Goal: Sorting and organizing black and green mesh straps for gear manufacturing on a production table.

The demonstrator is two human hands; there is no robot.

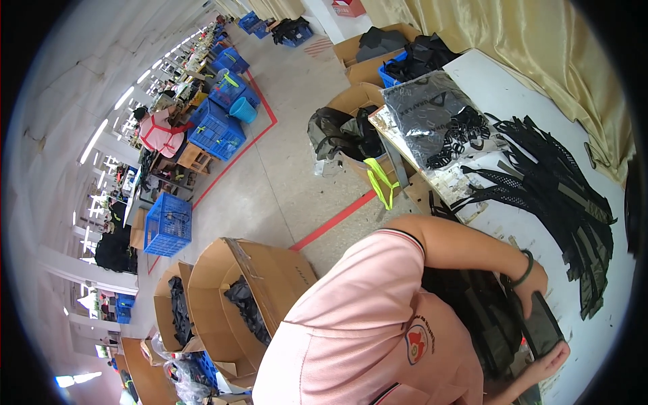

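Note:
My left hand (532, 289), with a dark band at the wrist, is closed at the upper end of a dark flat rectangular panel (544, 325). At the panel's lower corner, the fingers of my right hand (552, 361) are closed on its edge. What the panel is made of cannot be made out. Black fabric bag pieces (489, 320) lie bunched between my body and the panel, partly hidden by my left arm. Beyond my left hand, a spread of black straps and mesh pieces (547, 192) covers part of the white table (607, 297).
A clear plastic bag of black pieces (435, 115) sits at the table's far end. Beside it stand cardboard boxes (358, 98) of dark fabric. More open cartons (209, 290) are behind me. Across the aisle, a person in pink (162, 135) works near blue crates (216, 131).

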